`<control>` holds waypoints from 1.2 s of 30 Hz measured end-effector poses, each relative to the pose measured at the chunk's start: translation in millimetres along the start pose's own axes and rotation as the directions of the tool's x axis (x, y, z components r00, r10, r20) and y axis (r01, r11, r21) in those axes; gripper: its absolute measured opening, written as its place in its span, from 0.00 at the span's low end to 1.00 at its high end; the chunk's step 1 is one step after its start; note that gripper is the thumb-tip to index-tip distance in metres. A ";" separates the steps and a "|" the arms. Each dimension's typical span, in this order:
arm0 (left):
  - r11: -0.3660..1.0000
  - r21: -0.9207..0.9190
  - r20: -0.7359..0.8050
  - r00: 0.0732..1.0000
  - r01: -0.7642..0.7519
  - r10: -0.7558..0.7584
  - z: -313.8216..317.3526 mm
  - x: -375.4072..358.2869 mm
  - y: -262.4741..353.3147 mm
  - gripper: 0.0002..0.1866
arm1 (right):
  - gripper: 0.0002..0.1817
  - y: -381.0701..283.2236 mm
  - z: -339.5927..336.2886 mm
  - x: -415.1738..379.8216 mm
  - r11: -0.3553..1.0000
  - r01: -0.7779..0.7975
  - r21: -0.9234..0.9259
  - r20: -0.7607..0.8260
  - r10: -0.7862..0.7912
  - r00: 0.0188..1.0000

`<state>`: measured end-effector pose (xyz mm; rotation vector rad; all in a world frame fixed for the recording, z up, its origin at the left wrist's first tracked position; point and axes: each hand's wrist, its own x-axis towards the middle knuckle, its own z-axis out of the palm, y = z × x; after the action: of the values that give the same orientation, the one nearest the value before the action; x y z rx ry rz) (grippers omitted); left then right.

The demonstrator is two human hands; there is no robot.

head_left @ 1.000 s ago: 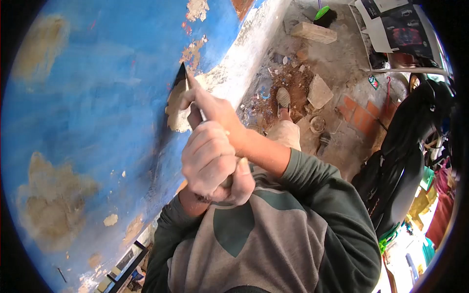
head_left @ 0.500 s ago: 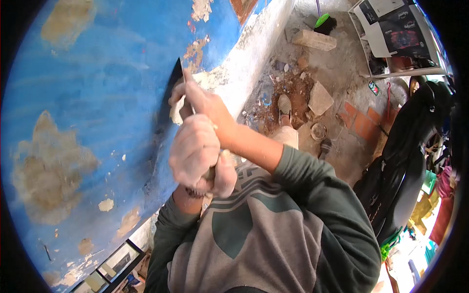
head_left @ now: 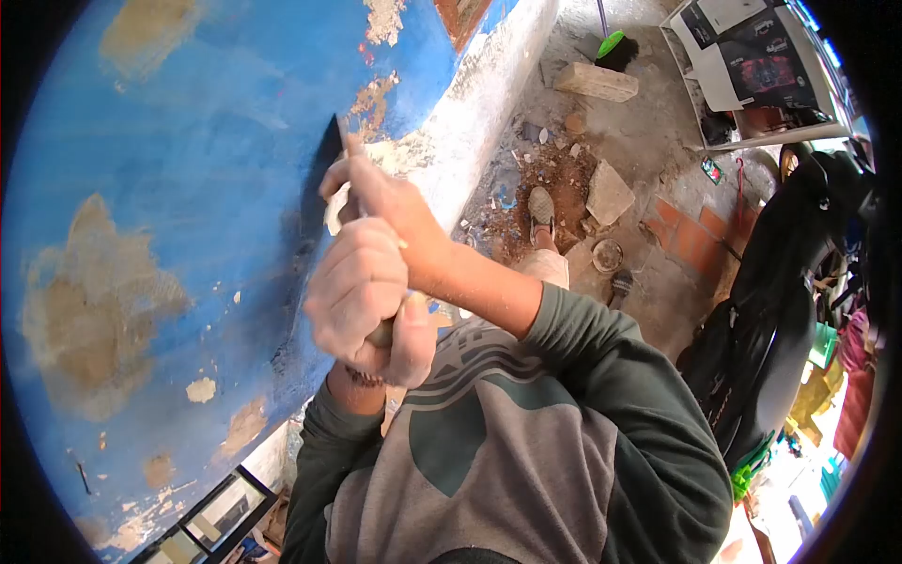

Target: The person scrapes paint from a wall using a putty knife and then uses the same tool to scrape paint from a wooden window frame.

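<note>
Both hands work 1 scraper (head_left: 331,155) against the blue wall (head_left: 188,141). The left hand (head_left: 362,291) is wrapped tight round the handle low down, for push. The right hand (head_left: 376,193) is clamped on the shaft near the blade, pressing its edge flat to the paint beside a bare patch (head_left: 338,211). Rubble (head_left: 554,179) litters the floor below.

Blue-painted wall (head_left: 188,141), paint flaked to tan plaster patches; whitewashed base strip (head_left: 479,103). Concrete floor (head_left: 648,141) strewn with rubble and red dust; 1 pale brick (head_left: 595,82), 1 stone slab (head_left: 609,193), red floor tiles (head_left: 691,230). Green-headed broom (head_left: 615,47). White shelf unit (head_left: 742,75). Black motorbike (head_left: 789,282). Bright daylight.
</note>
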<state>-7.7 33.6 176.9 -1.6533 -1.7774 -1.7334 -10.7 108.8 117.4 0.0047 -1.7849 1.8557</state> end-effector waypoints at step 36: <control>0.993 0.072 0.007 0.996 0.089 -0.090 11.8 -0.9 -27.4 0.05 | 0.24 24.4 -13.3 0.2 0.995 -0.044 -0.092 -0.004 0.044 0.999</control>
<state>-21.4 50.0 156.0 -1.5802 -1.9224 -1.6780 -15.5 122.2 93.5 -0.0717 -1.8822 1.8008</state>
